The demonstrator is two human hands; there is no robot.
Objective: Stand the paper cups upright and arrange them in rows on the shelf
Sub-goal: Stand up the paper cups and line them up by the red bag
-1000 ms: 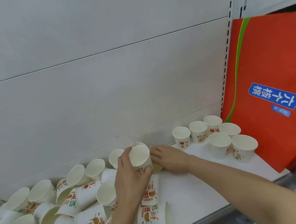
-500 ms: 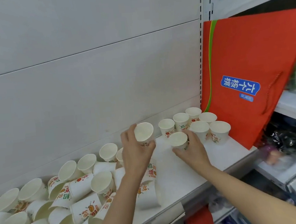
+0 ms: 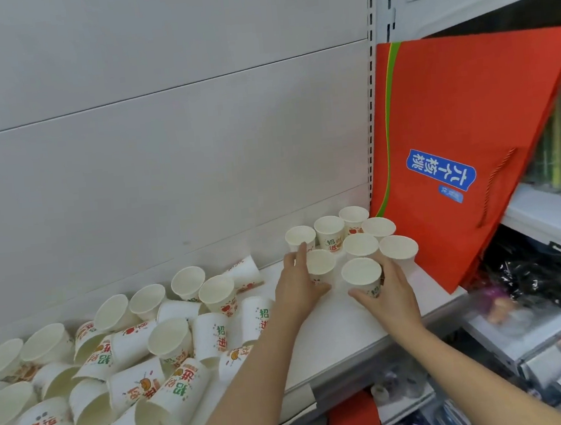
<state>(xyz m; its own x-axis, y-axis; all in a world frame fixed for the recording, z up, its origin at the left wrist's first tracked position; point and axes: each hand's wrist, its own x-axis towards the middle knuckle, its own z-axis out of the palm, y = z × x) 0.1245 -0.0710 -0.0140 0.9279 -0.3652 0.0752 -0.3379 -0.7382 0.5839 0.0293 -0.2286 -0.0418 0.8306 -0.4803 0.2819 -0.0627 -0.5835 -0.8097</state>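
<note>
a: well, start at the left. what's there?

b: a heap of tipped paper cups point(image 3: 132, 356) fills the left half of the shelf point(image 3: 335, 330), most on their sides, a few leaning against the back panel point(image 3: 164, 155).

a: and the hands?

b: the left hand point(image 3: 296, 286) curls round an upright cup point(image 3: 320, 265) in the middle of the block, thumb in front, fingers behind it. the right hand point(image 3: 388, 292) grasps the front cup point(image 3: 361, 274) just beside it.

a: further right?

b: seven more cups stand in the upright rows point(image 3: 360, 235), the end ones close against an orange bag point(image 3: 464, 146).

a: so how far along?

b: i'd judge early. nine stand upright, and far more lie in the heap waiting.
</note>
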